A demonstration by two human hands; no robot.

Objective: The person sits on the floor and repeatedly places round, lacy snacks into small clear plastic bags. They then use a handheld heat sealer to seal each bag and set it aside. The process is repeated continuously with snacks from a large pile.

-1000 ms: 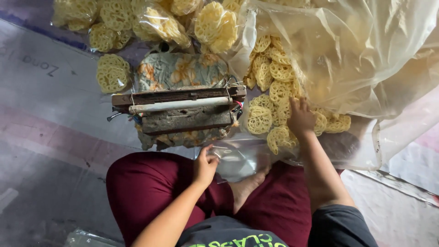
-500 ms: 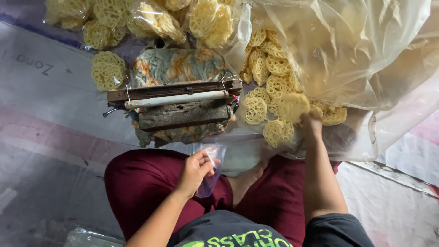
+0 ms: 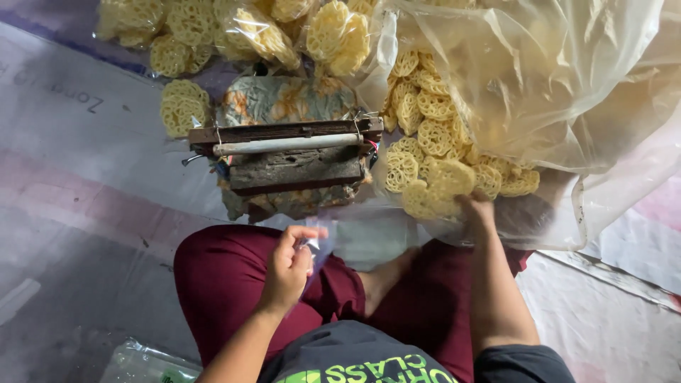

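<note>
Lap: crossed legs in dark red trousers are seen nearest the camera, with a bare foot tucked between them.
Left hand: the left hand is held above the left thigh; a small clear plastic bag is pinched at its mouth between thumb and fingertips.
Change at the left: a second ago the bag was held lower and closer to the knee; it has since been lifted and turned up, so its mouth appears to be offered for filling.
Right hand: the right hand is stretched forward into the mouth of the large clear sack, fingers closed around a flat stack of round lattice crackers.
Change at the right: the hand was earlier buried among the loose pieces; now a gathered stack is gripped at the sack's near edge, which suggests a portion has been picked.
Sealer: a worn wooden device with a pale bar is set on patterned cloth just beyond the knees, untouched.
Loose crackers: more pieces are heaped inside the sack behind the gripped stack.
Far side: filled packets of crackers are piled beyond the device, one lying beside its left end.
</note>
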